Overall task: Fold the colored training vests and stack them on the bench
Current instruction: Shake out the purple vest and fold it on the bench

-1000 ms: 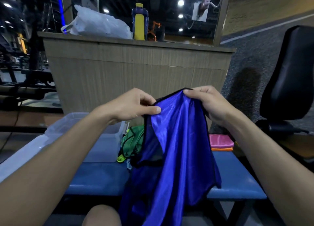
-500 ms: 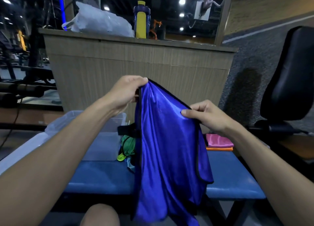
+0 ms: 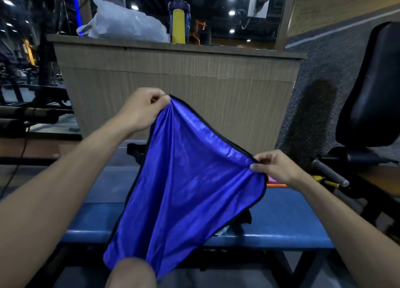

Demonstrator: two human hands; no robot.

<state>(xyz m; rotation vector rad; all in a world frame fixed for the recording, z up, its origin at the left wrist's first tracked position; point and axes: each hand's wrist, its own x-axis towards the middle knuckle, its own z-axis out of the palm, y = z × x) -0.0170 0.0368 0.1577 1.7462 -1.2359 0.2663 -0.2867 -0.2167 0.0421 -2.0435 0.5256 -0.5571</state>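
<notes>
1. Left hand (image 3: 141, 111): pinches the upper corner of the blue vest (image 3: 186, 179).
2. Right hand (image 3: 276, 168): pinches the lower-right corner (black-trimmed edge).
3. Vest: stretched taut, hanging above the blue bench (image 3: 281, 218).

Vest (image 3: 186, 179) above bench (image 3: 281, 218), counter (image 3: 173, 82) behind, bottle (image 3: 179, 19) on counter

The blue vest (image 3: 186, 179) I hold spread out covers the middle of the bench (image 3: 281, 218), so whatever lies behind it is hidden from me. At 3 o'clock of the vest only a sliver of pink and orange cloth (image 3: 276, 184) peeks out beside my right hand (image 3: 275, 168). My knee (image 3: 129, 273) is cut off at 6 o'clock, both forearms by the lower corners.
</notes>
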